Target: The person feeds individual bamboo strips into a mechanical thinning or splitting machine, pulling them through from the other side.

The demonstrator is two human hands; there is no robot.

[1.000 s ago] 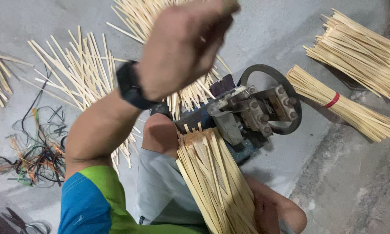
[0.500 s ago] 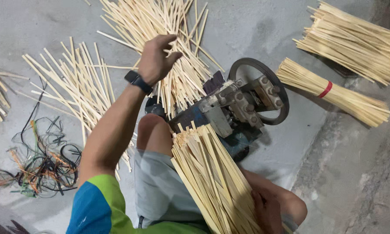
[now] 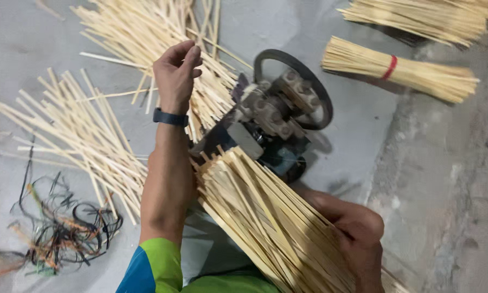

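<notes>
Left hand at 11 o'clock of frame centre, raised over the loose pile of pale bamboo slivers on the grey concrete floor; fingers curled half-closed, thumb toward fingertips, can't tell if a sliver is pinched between them. Black wristband on that wrist, sleeve blue and green. Right hand at 5 o'clock, wrapped closed around the thick fanned bundle of flat bamboo strips, which lies diagonally with its free end pointing to 11 o'clock and sitting just beside the small dark metal machine with a black ring wheel at centre. Second spread of loose slivers at 9 o'clock. Tangle of black and orange cords at 8 o'clock. Tied bundle of thin sticks with a red band at 2 o'clock, well apart from both hands; another loose stick heap at 1 o'clock along the top edge.
</notes>
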